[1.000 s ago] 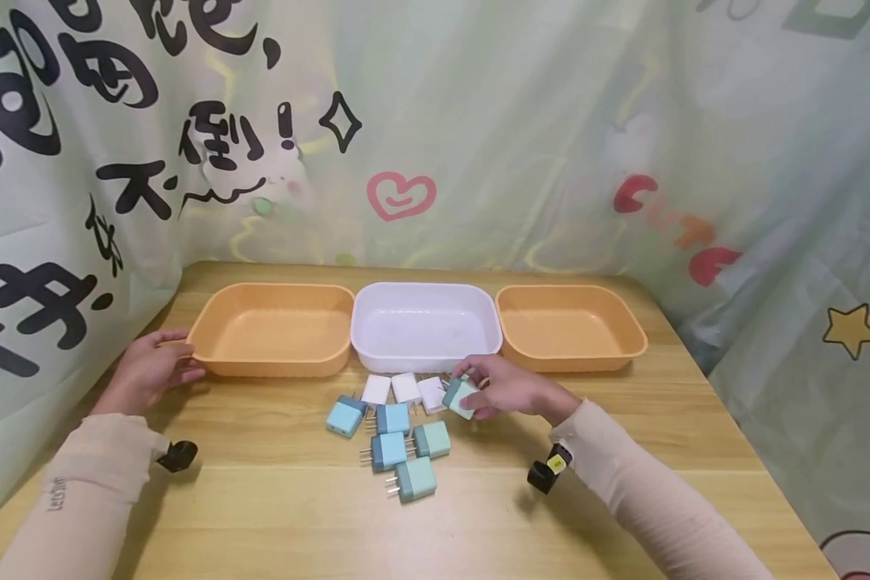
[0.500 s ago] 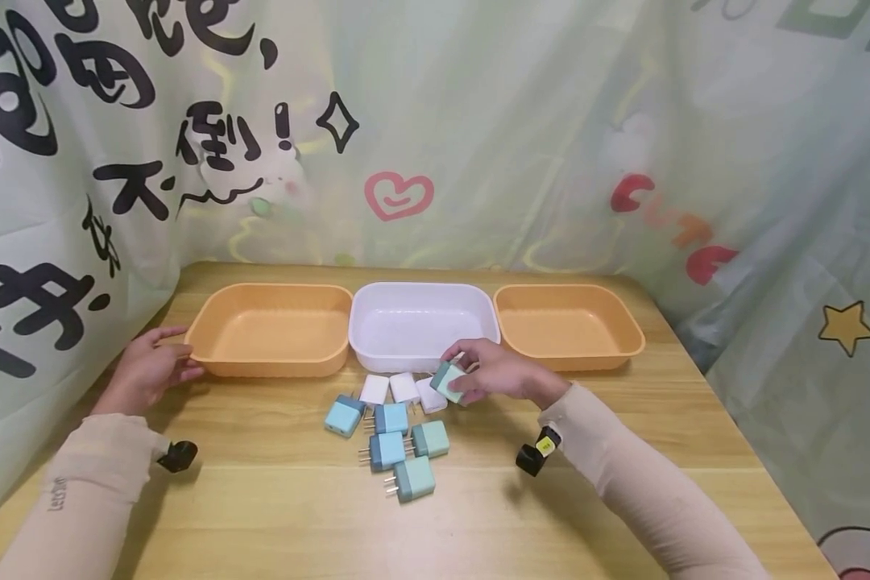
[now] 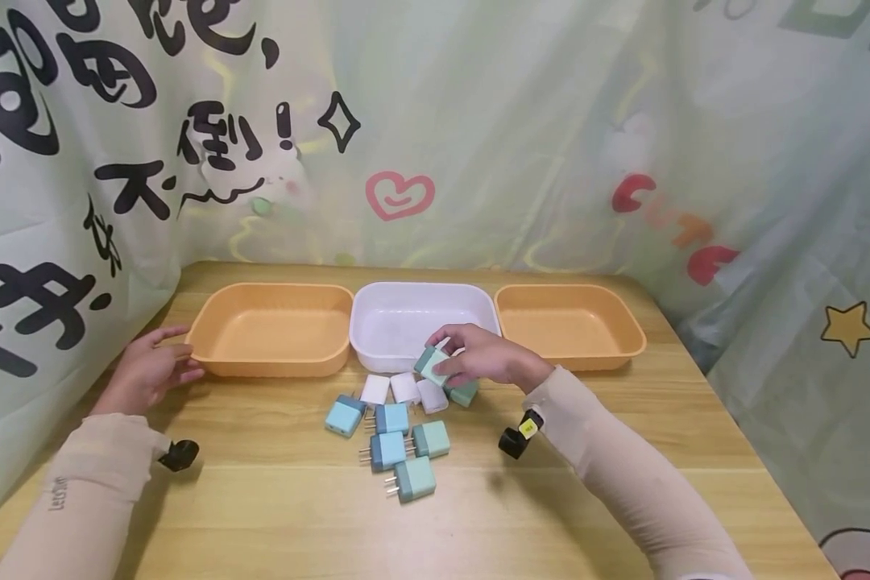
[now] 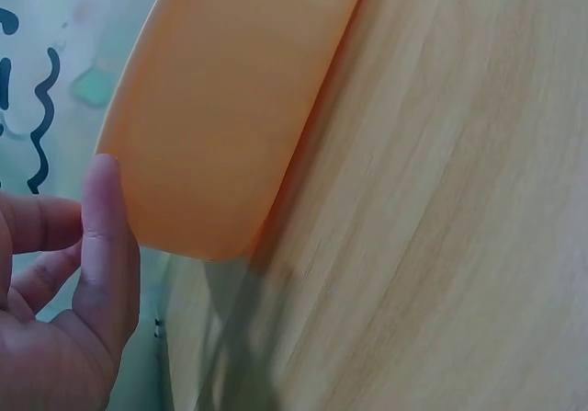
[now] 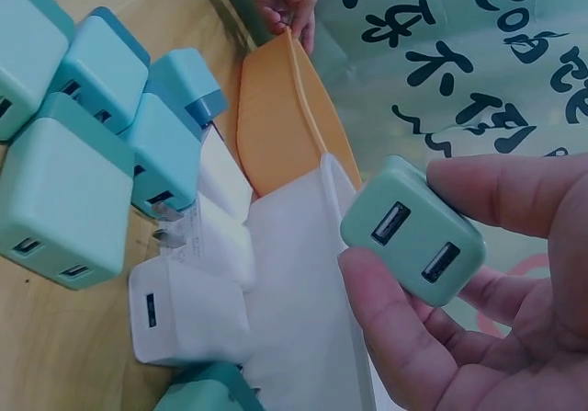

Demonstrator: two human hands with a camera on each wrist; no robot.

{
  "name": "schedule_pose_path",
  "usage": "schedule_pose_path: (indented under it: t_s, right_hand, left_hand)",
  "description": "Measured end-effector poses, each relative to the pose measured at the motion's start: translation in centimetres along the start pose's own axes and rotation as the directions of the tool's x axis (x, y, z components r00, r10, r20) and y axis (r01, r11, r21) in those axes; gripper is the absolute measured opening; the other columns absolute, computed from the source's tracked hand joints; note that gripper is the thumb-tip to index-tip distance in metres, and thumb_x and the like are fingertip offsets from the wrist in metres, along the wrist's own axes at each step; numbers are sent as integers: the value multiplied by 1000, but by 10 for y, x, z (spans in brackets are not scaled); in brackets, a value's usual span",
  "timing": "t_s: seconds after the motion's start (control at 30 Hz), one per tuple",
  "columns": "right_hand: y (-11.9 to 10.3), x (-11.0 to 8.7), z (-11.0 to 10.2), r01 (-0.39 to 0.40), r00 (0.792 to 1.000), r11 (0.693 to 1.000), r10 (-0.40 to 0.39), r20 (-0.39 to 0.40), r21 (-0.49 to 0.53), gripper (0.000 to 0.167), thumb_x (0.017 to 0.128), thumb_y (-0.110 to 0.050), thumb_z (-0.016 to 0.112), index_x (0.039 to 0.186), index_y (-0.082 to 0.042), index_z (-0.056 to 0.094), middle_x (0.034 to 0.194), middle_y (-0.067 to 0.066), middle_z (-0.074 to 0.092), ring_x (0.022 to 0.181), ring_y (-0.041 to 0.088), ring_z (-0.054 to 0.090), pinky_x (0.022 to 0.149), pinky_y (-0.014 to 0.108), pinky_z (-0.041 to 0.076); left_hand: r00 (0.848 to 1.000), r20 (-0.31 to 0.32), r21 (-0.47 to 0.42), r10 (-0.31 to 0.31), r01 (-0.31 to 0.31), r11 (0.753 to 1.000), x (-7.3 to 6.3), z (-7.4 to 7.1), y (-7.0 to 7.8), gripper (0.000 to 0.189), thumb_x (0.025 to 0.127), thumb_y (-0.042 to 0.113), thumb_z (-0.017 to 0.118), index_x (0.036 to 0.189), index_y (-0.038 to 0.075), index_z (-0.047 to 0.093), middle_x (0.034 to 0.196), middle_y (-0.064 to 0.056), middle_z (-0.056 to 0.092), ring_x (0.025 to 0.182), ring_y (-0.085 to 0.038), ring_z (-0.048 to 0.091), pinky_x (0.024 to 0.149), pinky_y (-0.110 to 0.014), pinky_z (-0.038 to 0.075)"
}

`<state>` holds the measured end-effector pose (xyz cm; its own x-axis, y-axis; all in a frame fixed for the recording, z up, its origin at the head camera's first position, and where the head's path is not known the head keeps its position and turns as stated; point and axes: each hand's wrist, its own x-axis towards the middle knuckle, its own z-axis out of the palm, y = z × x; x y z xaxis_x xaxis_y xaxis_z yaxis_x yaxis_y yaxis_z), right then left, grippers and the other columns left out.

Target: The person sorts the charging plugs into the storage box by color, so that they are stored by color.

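Thumb and fingers of my right hand (image 3: 482, 354) pinch a mint-green USB charger (image 3: 432, 364), held above the front rim of the white bin (image 3: 426, 322). Its two USB ports face the camera in the right wrist view. Below and in front lie three white chargers (image 3: 374, 390), three blue chargers (image 3: 387, 451) and three other green chargers (image 3: 416, 478), one partly hidden by the right hand. At the far left, my left hand (image 3: 148, 369) touches the outer side of the left orange bin (image 3: 275, 369) with its fingertips, fingers loosely extended.
A second orange bin (image 3: 569, 322) stands right of the white one, all three side by side along the back of the wooden table (image 3: 261, 499). A printed curtain (image 3: 522, 121) hangs behind and at both sides.
My right hand has lifted the green charger and carried it left and away from me to the white bin's rim, exposing another green charger beneath. The left hand has stayed put.
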<state>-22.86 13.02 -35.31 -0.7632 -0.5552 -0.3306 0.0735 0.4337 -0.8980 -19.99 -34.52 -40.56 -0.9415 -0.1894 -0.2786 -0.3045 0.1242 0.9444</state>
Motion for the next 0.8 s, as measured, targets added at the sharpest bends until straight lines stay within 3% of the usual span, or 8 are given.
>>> schedule_pose_path:
  t_s: [0.23,0.5,0.8]
  right_hand:
    - [-6,10,2,-6,1000,1000,5,25,30,38,89,2,66,123,-1,51,100,17,48,84,26,62,81,42,57]
    - [-13,20,5,-35,999,999,35,22,25,39,88,-1,68,124,-3,52,103,17,49,88,26,61,81,39,58]
    - [-21,34,12,-39,999,999,38,33,23,40,88,-1,69,125,-4,52,99,16,49,81,25,61,81,40,58]
  left_hand:
    - [999,30,-119,-17,20,993,0,-3,0,61,99,0,43,154,6,18,108,-16,45,74,-12,62,73,-29,59]
    - [999,34,-118,-25,29,993,0,0,1,62,99,1,42,155,7,16,112,-16,43,75,-13,62,74,-30,59]
    - [998,57,-178,-29,39,983,-2,-4,-2,65,99,0,44,155,7,13,85,0,59,72,-13,64,72,-30,59]
